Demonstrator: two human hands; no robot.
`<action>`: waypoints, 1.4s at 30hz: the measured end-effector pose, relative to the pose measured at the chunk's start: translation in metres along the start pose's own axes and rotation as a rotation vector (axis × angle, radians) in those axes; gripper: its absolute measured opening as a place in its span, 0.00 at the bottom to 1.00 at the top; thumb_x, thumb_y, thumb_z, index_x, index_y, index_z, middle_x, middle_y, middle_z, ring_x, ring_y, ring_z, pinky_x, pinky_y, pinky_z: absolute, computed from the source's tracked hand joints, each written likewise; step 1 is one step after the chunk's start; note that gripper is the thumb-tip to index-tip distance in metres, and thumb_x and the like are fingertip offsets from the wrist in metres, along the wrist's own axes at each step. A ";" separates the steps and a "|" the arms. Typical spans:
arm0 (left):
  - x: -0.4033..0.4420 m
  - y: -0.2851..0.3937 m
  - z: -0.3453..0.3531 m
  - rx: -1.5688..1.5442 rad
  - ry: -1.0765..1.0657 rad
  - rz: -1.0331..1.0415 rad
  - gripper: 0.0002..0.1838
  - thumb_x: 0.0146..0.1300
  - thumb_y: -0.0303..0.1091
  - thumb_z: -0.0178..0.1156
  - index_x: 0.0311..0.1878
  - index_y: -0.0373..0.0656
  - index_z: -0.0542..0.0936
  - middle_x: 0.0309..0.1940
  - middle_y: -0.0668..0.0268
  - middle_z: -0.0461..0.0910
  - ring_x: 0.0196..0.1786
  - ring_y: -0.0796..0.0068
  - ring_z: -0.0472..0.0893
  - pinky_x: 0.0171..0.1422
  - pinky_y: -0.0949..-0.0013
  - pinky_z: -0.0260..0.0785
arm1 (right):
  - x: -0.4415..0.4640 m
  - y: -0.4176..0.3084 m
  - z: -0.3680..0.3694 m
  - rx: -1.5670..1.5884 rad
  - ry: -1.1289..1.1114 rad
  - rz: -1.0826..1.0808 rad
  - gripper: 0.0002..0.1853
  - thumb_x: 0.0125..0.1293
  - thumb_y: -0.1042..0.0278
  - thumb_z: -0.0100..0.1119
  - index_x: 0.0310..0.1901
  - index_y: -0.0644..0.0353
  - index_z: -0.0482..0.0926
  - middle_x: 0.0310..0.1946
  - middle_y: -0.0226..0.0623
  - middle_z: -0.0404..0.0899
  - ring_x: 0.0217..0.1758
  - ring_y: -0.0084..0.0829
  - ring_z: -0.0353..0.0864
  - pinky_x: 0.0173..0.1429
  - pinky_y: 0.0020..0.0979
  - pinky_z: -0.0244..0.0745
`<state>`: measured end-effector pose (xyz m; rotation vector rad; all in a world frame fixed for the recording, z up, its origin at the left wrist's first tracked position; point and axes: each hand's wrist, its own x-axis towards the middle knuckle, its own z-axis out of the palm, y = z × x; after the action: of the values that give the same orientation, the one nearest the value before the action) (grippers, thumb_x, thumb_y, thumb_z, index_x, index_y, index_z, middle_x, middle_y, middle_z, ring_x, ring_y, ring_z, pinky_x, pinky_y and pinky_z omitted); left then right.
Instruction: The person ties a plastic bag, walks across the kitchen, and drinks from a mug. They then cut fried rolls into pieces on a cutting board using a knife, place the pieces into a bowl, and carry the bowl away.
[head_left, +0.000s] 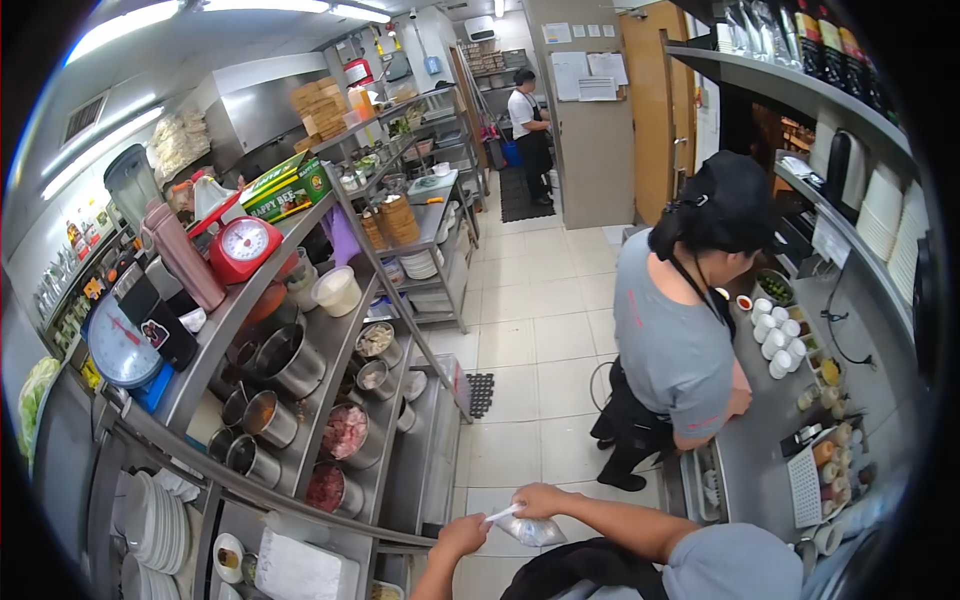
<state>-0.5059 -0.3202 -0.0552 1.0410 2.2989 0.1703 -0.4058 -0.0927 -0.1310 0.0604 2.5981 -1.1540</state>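
A small clear plastic bag (532, 530) with pale contents hangs in front of my dark apron at the bottom of the view. Its twisted neck is stretched between my hands. My left hand (462, 537) is closed on the narrow end of the bag. My right hand (538, 500) is closed round the neck, just above the filled part. What exactly the bag contains is too small to tell.
A co-worker in a grey shirt (670, 330) stands at the right counter (745, 470), near white cups (775, 340). Left, a steel rack (300, 420) holds metal pots, raw meat (346, 430) and a red scale (245, 245). Another person (527, 120) stands far back.
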 end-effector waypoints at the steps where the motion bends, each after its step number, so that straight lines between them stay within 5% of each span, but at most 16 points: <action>1: 0.010 -0.021 0.007 -0.075 0.064 0.050 0.20 0.77 0.49 0.47 0.47 0.44 0.82 0.47 0.46 0.85 0.53 0.40 0.82 0.56 0.43 0.74 | 0.014 0.001 -0.001 -0.027 0.131 -0.074 0.15 0.58 0.50 0.68 0.40 0.50 0.88 0.48 0.40 0.83 0.51 0.48 0.84 0.50 0.48 0.78; 4: 0.048 -0.073 0.030 -0.228 0.148 -0.020 0.22 0.77 0.49 0.46 0.44 0.38 0.80 0.44 0.44 0.84 0.51 0.38 0.83 0.55 0.43 0.73 | 0.044 -0.027 -0.033 -0.175 0.306 -0.126 0.14 0.57 0.50 0.71 0.41 0.45 0.90 0.58 0.37 0.77 0.57 0.45 0.82 0.55 0.47 0.80; 7: 0.056 -0.072 -0.007 -0.575 0.134 -0.032 0.18 0.77 0.44 0.49 0.40 0.41 0.80 0.35 0.58 0.84 0.39 0.59 0.83 0.45 0.57 0.73 | 0.085 -0.044 -0.065 -0.425 0.473 -0.094 0.12 0.57 0.51 0.71 0.39 0.44 0.91 0.51 0.37 0.83 0.51 0.43 0.85 0.53 0.48 0.81; 9: 0.086 -0.082 -0.012 -1.042 0.135 0.055 0.10 0.76 0.40 0.55 0.38 0.48 0.77 0.28 0.73 0.75 0.27 0.80 0.72 0.33 0.72 0.66 | 0.123 -0.035 -0.080 -0.183 0.476 -0.007 0.10 0.57 0.52 0.71 0.37 0.44 0.92 0.41 0.38 0.88 0.44 0.44 0.87 0.48 0.49 0.82; 10: 0.093 -0.071 -0.033 -1.029 0.142 0.053 0.10 0.76 0.40 0.55 0.38 0.48 0.77 0.28 0.73 0.75 0.27 0.80 0.72 0.33 0.72 0.66 | 0.141 -0.033 -0.091 -0.176 0.485 -0.015 0.10 0.57 0.52 0.71 0.37 0.44 0.92 0.41 0.38 0.88 0.44 0.44 0.87 0.48 0.49 0.82; 12: 0.105 -0.044 -0.076 -1.633 -0.078 -0.031 0.09 0.79 0.41 0.53 0.43 0.48 0.75 0.30 0.70 0.74 0.25 0.79 0.70 0.28 0.74 0.64 | 0.177 -0.029 -0.122 0.171 0.616 -0.018 0.10 0.58 0.57 0.74 0.38 0.50 0.91 0.33 0.36 0.88 0.37 0.35 0.87 0.43 0.41 0.82; 16: 0.165 -0.018 -0.131 -2.104 -0.488 0.381 0.11 0.82 0.46 0.50 0.49 0.49 0.72 0.36 0.66 0.70 0.23 0.80 0.66 0.26 0.76 0.61 | 0.227 -0.054 -0.219 0.681 0.443 -0.166 0.10 0.64 0.62 0.73 0.41 0.59 0.88 0.37 0.33 0.87 0.43 0.24 0.86 0.47 0.31 0.80; 17: 0.188 -0.018 -0.140 -2.190 -0.616 0.549 0.13 0.82 0.46 0.49 0.52 0.48 0.73 0.39 0.66 0.70 0.22 0.81 0.66 0.24 0.75 0.61 | 0.237 -0.061 -0.244 0.865 0.370 -0.382 0.11 0.66 0.63 0.72 0.42 0.63 0.87 0.40 0.32 0.87 0.44 0.21 0.84 0.49 0.28 0.78; 21: 0.260 0.002 -0.250 -2.001 -0.957 0.802 0.12 0.77 0.42 0.58 0.48 0.42 0.77 0.32 0.66 0.69 0.22 0.77 0.68 0.23 0.74 0.61 | 0.246 -0.084 -0.357 0.999 -0.055 -0.719 0.12 0.66 0.65 0.73 0.43 0.65 0.84 0.44 0.31 0.84 0.49 0.23 0.82 0.57 0.28 0.75; 23: 0.295 -0.005 -0.294 -1.939 -0.888 0.804 0.13 0.73 0.40 0.62 0.46 0.39 0.78 0.32 0.64 0.72 0.25 0.70 0.75 0.27 0.70 0.70 | 0.258 -0.083 -0.403 0.941 -0.285 -0.777 0.10 0.66 0.68 0.72 0.44 0.64 0.85 0.44 0.31 0.84 0.54 0.25 0.81 0.61 0.31 0.76; 26: 0.323 -0.011 -0.357 -1.472 -0.062 0.416 0.11 0.69 0.34 0.65 0.50 0.38 0.83 0.36 0.64 0.85 0.41 0.76 0.83 0.43 0.69 0.74 | 0.274 -0.069 -0.444 0.558 -0.214 -0.936 0.08 0.63 0.65 0.74 0.39 0.59 0.88 0.52 0.34 0.80 0.62 0.35 0.76 0.70 0.37 0.67; 30: 0.383 0.014 -0.407 -0.555 0.415 0.374 0.11 0.70 0.31 0.62 0.51 0.36 0.83 0.39 0.58 0.87 0.41 0.74 0.84 0.47 0.67 0.75 | 0.304 -0.006 -0.467 0.101 0.321 -0.725 0.05 0.64 0.66 0.70 0.39 0.53 0.91 0.58 0.39 0.76 0.65 0.44 0.74 0.73 0.41 0.65; 34: 0.484 0.042 -0.403 -0.344 0.657 0.554 0.08 0.70 0.31 0.62 0.45 0.36 0.84 0.37 0.52 0.87 0.37 0.54 0.86 0.44 0.59 0.76 | 0.354 0.095 -0.487 0.329 0.604 -0.411 0.08 0.65 0.67 0.67 0.44 0.55 0.90 0.52 0.40 0.82 0.58 0.39 0.81 0.65 0.36 0.74; 36: 0.546 0.042 -0.395 -0.132 0.782 0.580 0.09 0.71 0.33 0.61 0.42 0.36 0.84 0.34 0.50 0.86 0.35 0.48 0.84 0.43 0.57 0.76 | 0.378 0.147 -0.494 0.918 0.612 0.010 0.09 0.66 0.69 0.66 0.46 0.54 0.90 0.52 0.42 0.86 0.60 0.34 0.82 0.66 0.35 0.74; 39: 0.630 0.059 -0.388 -0.455 0.518 0.583 0.14 0.73 0.37 0.59 0.36 0.36 0.84 0.25 0.55 0.83 0.27 0.60 0.82 0.35 0.59 0.72 | 0.380 0.188 -0.510 0.800 0.786 0.067 0.14 0.65 0.73 0.63 0.50 0.54 0.90 0.50 0.42 0.89 0.57 0.35 0.86 0.64 0.35 0.77; 42: 0.736 0.052 -0.380 -1.213 -0.191 0.351 0.15 0.77 0.40 0.56 0.36 0.41 0.81 0.22 0.69 0.76 0.20 0.75 0.73 0.24 0.72 0.60 | 0.383 0.239 -0.530 0.398 0.768 -0.033 0.19 0.62 0.77 0.60 0.54 0.52 0.89 0.56 0.41 0.88 0.59 0.37 0.86 0.65 0.35 0.77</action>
<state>-1.0655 0.2924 -0.0765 0.6973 1.3568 1.3281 -0.8674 0.4252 -0.0763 0.6678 2.9158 -1.9466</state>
